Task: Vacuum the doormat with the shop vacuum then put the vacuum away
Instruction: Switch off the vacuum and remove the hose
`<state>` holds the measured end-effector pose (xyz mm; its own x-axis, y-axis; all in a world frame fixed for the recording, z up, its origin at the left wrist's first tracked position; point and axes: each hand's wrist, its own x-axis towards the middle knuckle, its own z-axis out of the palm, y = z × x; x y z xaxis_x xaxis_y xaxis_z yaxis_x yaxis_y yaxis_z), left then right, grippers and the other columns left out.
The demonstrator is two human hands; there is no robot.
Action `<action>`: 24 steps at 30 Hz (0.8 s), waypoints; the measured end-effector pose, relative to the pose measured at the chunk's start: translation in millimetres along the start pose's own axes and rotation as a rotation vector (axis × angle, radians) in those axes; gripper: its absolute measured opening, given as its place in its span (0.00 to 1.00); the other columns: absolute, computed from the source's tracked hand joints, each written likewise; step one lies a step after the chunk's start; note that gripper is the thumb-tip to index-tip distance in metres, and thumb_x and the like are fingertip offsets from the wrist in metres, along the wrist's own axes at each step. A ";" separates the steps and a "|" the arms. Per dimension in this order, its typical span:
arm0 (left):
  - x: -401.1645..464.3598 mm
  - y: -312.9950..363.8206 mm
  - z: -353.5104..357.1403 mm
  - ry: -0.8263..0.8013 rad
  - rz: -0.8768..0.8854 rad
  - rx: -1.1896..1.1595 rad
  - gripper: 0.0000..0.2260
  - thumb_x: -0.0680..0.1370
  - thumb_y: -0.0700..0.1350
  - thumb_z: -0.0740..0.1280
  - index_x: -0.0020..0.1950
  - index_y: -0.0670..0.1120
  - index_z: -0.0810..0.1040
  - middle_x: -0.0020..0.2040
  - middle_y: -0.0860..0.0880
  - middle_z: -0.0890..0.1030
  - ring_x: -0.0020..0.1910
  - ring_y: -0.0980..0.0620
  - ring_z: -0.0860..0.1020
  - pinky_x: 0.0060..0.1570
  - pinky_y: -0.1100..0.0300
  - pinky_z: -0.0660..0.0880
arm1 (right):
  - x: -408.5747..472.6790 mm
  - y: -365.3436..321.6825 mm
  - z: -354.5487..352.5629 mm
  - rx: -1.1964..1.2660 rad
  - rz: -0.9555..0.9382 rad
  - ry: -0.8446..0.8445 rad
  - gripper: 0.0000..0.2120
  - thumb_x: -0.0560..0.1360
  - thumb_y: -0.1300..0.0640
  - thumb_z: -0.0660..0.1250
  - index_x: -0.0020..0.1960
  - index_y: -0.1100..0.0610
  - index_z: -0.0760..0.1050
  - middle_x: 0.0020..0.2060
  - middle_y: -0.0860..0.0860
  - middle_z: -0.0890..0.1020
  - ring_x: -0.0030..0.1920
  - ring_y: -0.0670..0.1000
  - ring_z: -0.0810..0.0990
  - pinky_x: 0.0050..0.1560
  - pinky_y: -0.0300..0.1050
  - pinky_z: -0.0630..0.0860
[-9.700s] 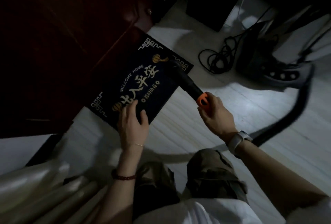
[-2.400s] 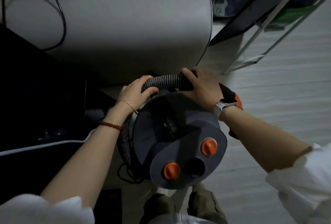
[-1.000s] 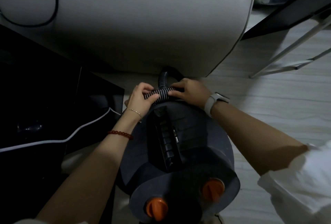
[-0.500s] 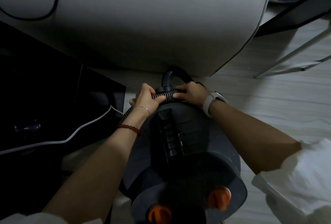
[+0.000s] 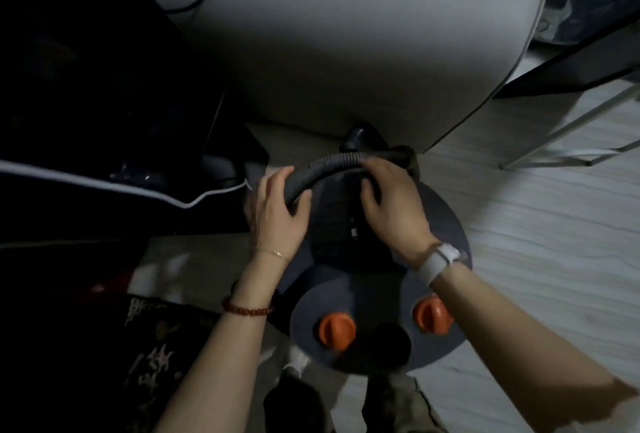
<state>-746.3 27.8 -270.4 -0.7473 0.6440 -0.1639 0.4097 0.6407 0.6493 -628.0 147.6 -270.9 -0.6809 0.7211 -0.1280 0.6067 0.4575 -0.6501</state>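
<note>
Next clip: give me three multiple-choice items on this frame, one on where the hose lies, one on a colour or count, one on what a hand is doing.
1. Where does the ribbed hose lie?
A. across the top of the shop vacuum
B. flat on the floor
C. on the sofa

2. How many orange knobs show on the vacuum?
A. one
B. two
C. four

3. What is the left hand doing?
A. hanging idle
B. pressing a knob
C. gripping the hose

Answers: 1 A, the hose arches over the vacuum's lid between both hands. 2 B, one knob sits left and another right. 3 C, its fingers curl round the hose.
</note>
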 end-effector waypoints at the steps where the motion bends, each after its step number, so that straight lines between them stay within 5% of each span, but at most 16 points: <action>1: -20.2 -8.1 -11.2 0.037 -0.013 0.017 0.24 0.71 0.55 0.58 0.61 0.41 0.74 0.59 0.41 0.76 0.59 0.41 0.74 0.60 0.49 0.69 | -19.6 -12.7 3.7 0.000 -0.021 0.012 0.18 0.75 0.57 0.56 0.60 0.61 0.73 0.58 0.59 0.78 0.59 0.60 0.75 0.62 0.59 0.70; 10: -169.9 -124.5 -91.2 -0.046 -0.229 0.001 0.27 0.71 0.58 0.55 0.62 0.41 0.74 0.58 0.39 0.76 0.58 0.38 0.74 0.57 0.46 0.72 | -187.3 -108.1 92.2 -0.147 -0.112 -0.028 0.20 0.72 0.58 0.54 0.60 0.60 0.74 0.59 0.59 0.77 0.62 0.60 0.73 0.68 0.62 0.62; 16: -215.5 -205.5 -130.5 -0.105 -0.205 0.020 0.20 0.74 0.49 0.63 0.64 0.42 0.73 0.62 0.41 0.74 0.61 0.41 0.73 0.60 0.48 0.70 | -223.7 -121.8 174.1 -0.668 -0.252 -0.256 0.28 0.63 0.55 0.71 0.63 0.55 0.73 0.64 0.57 0.75 0.66 0.59 0.71 0.69 0.62 0.58; 19: -213.8 -228.6 -125.3 -0.143 -0.206 0.010 0.19 0.76 0.45 0.65 0.66 0.43 0.71 0.64 0.42 0.72 0.64 0.43 0.70 0.62 0.51 0.68 | -198.4 -104.0 183.1 -0.893 -0.240 -0.275 0.28 0.66 0.55 0.66 0.66 0.54 0.70 0.69 0.59 0.69 0.69 0.60 0.67 0.67 0.63 0.56; 21: -205.6 -231.0 -115.6 -0.183 -0.169 -0.009 0.19 0.77 0.45 0.64 0.67 0.44 0.69 0.66 0.43 0.70 0.66 0.45 0.68 0.63 0.53 0.66 | -188.9 -85.9 185.4 -0.939 -0.195 -0.282 0.27 0.74 0.57 0.46 0.73 0.57 0.56 0.73 0.60 0.57 0.73 0.60 0.56 0.73 0.52 0.38; 24: -186.7 -221.6 -97.1 -0.235 -0.080 -0.034 0.20 0.77 0.45 0.63 0.69 0.45 0.67 0.67 0.44 0.68 0.66 0.46 0.67 0.63 0.56 0.65 | -186.0 -70.9 188.8 -1.043 -0.194 -0.433 0.31 0.70 0.62 0.32 0.73 0.64 0.38 0.74 0.61 0.43 0.75 0.58 0.40 0.53 0.41 0.12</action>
<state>-748.4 -275.0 -311.5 -0.6332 0.6736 -0.3813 0.3331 0.6818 0.6513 -621.8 -117.2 -342.4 -0.7614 0.4442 -0.4721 0.3834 0.8959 0.2245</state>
